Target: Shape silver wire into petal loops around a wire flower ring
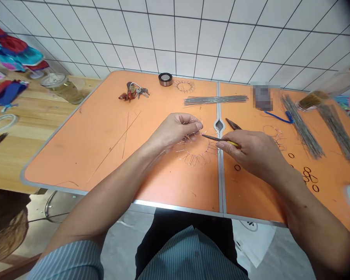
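Wire frame (192,158): a ring of looped petals on the orange surface (76,155), just left of the centre seam; its upper part is hidden behind the left hand (175,130)

Left hand: fingers (197,125) pressed together, apparently pinching wire at the frame's upper edge

Right hand (251,155): fingers clamped around the yellow handle of needle-nose pliers (221,140), whose dark tips sit just beside the left fingertips at the frame

Close by: a second pair of dark pliers (232,123) just above the right hand, a smaller wire ring (275,134) right of centre, and black rubber rings (309,175) at lower right

Farther off: a bundle of straight wire rods (216,100) at upper middle, keys (134,91) and a tape roll (165,79) at upper left of centre, and a glass jar (61,88) on the wooden surface (6,101) at upper left

Slip risk: if the pinch loosens, the frame could spring or turn, and the plier tips could jab the left fingers

Wire risk: too much plier force could kink a petal, while a sharp wire end could prick the skin

Rolling risk: a knock from the right forearm could scatter the rubber rings
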